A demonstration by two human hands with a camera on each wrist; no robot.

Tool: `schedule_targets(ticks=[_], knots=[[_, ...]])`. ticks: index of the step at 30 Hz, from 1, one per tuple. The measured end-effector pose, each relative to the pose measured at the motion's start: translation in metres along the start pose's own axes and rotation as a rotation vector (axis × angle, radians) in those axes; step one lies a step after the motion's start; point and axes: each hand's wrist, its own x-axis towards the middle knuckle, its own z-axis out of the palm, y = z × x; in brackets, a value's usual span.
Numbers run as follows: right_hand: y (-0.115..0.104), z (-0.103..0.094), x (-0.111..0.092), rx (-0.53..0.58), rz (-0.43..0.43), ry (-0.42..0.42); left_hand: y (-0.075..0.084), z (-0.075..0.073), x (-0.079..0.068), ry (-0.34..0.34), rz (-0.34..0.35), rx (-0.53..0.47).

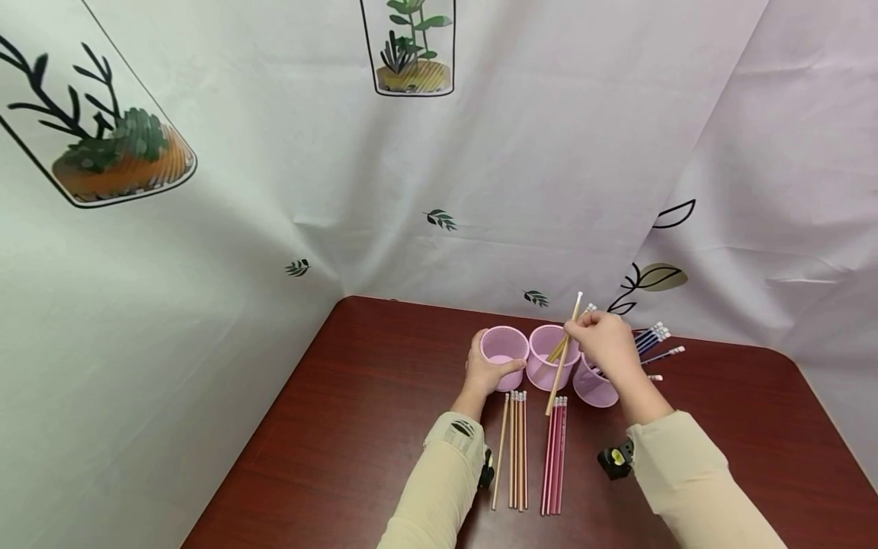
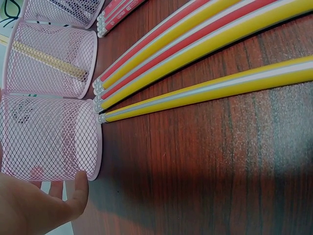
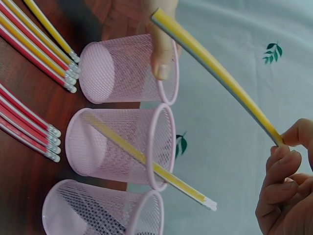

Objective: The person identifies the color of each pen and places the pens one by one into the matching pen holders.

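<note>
My left hand (image 1: 485,372) grips the leftmost pink mesh cup (image 2: 49,137), its thumb over the near rim and its fingers along the outer side. Inside that cup no pencil shows. Between thumb and fingertips, my right hand (image 1: 607,345) pinches a yellow striped pencil (image 3: 217,73) near its eraser end. The pencil hangs tilted above and in front of the middle pink cup (image 3: 122,169), its lower end free. Yellow pencil (image 3: 186,188) stock leans in the middle cup, eraser up. The right-hand pink cup (image 1: 595,393) holds several dark blue pencils (image 1: 648,338), partly hidden by my right hand.
In front of the cups, several yellow-and-red striped pencils (image 1: 518,457) lie side by side, with a single yellow pencil (image 1: 501,454) to their left. Several pink-red pencils (image 1: 554,465) lie to the right. A patterned cloth (image 1: 521,175) hangs behind the brown table (image 1: 329,427).
</note>
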Motion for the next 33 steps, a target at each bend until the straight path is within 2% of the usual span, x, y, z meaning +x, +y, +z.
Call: schedule_targets(ticks=[4,9,23,26,33], knots=[[-0.003,-0.004,0.003,0.05,0.013,0.041,-0.001,0.0,0.001,-0.003,0.004,0.003],[-0.004,-0.009,0.008,0.173,0.06,0.029,-0.001,0.0,0.001,-0.007,0.006,0.002],[-0.005,-0.016,0.017,0.245,0.089,0.141,-0.003,0.0,0.0,-0.007,0.004,-0.008],[-0.003,-0.016,0.019,0.248,0.095,0.188,-0.003,-0.001,0.0,-0.007,0.0,-0.005],[0.002,-0.01,0.023,0.261,0.073,0.358,-0.002,-0.001,0.001,-0.01,0.003,-0.019]])
